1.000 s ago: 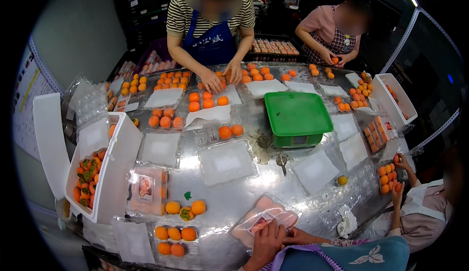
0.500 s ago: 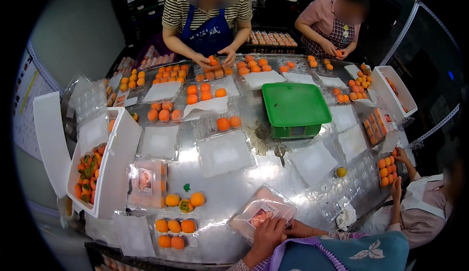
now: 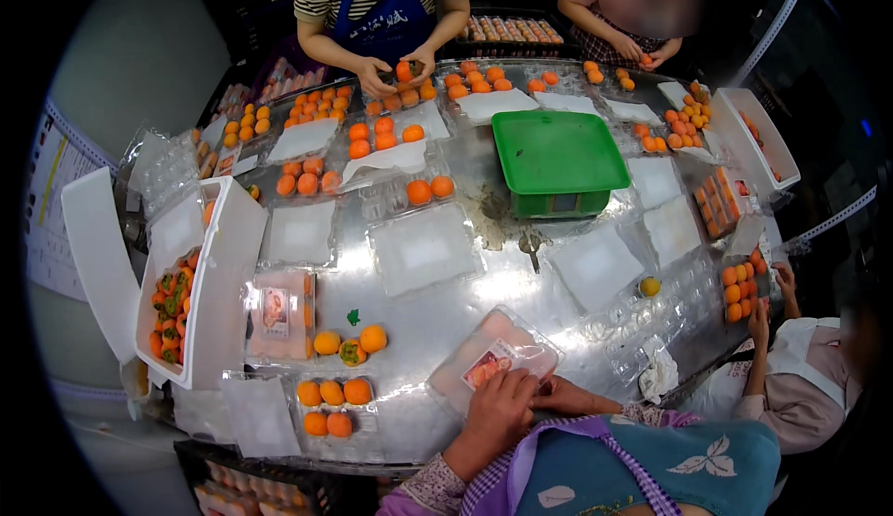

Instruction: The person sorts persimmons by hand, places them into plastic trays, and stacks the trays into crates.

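A clear plastic box of persimmons (image 3: 465,348) with a pale pink top lies tilted on the steel table in front of me. Bent, bunched fingers of my left hand (image 3: 502,409) press on its picture label (image 3: 490,364), covering the label's near part. My right hand (image 3: 569,397) is closed at the box's near right edge, its fingertips partly hidden. Three loose persimmons (image 3: 372,338) sit to the left, one showing its green calyx. Below them is an opened tray of persimmons (image 3: 332,392), with a white sheet (image 3: 259,418) over its left half.
A white foam crate (image 3: 228,283) of persimmons stands at the left; a similar labelled box (image 3: 279,316) lies beside it. A green lidded bin (image 3: 558,158) stands farther back. Empty clear trays (image 3: 665,339) lie right. Co-workers handle fruit at the far side and right.
The view has tilted down, so the table sits higher in the picture. My hands stay on the box. The right-hand co-worker's far hand has shifted along the fruit tray.
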`<state>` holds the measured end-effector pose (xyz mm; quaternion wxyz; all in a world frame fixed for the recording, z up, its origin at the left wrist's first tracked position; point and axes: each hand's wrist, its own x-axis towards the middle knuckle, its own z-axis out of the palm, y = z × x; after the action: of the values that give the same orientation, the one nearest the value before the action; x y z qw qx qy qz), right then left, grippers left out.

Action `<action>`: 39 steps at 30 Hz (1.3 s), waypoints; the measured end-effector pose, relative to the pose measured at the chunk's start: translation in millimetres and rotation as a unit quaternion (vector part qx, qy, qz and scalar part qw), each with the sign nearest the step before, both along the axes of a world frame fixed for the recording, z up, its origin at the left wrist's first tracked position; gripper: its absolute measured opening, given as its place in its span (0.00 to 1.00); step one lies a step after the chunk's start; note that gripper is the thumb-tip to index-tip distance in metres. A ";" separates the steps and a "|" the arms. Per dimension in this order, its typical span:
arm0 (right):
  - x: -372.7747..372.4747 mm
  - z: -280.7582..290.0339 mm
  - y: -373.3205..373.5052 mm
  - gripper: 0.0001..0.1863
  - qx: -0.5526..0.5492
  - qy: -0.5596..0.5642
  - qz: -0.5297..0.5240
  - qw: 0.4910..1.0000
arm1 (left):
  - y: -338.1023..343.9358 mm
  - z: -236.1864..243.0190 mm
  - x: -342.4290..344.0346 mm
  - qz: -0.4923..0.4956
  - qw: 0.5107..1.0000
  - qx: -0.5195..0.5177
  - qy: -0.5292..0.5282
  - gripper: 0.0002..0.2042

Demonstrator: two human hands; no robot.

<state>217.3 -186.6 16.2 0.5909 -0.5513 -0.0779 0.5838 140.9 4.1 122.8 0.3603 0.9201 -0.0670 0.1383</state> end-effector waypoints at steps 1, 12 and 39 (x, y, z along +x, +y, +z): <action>-0.2 4.1 2.7 0.16 0.006 0.000 0.004 1.000 | 0.7 1.4 0.0 -0.004 1.000 0.004 0.001 0.19; 4.3 11.6 4.1 0.32 0.059 0.055 -0.014 0.997 | 37.5 33.1 18.5 0.091 0.995 -0.016 -0.026 0.20; 7.8 13.5 4.5 0.32 0.051 0.038 0.004 0.998 | 133.8 47.7 69.8 0.099 0.990 0.096 0.024 0.18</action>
<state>225.1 -182.1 29.7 0.6185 -0.4976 -0.0877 0.6018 210.7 137.8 170.5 0.2559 0.9557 0.0195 0.1443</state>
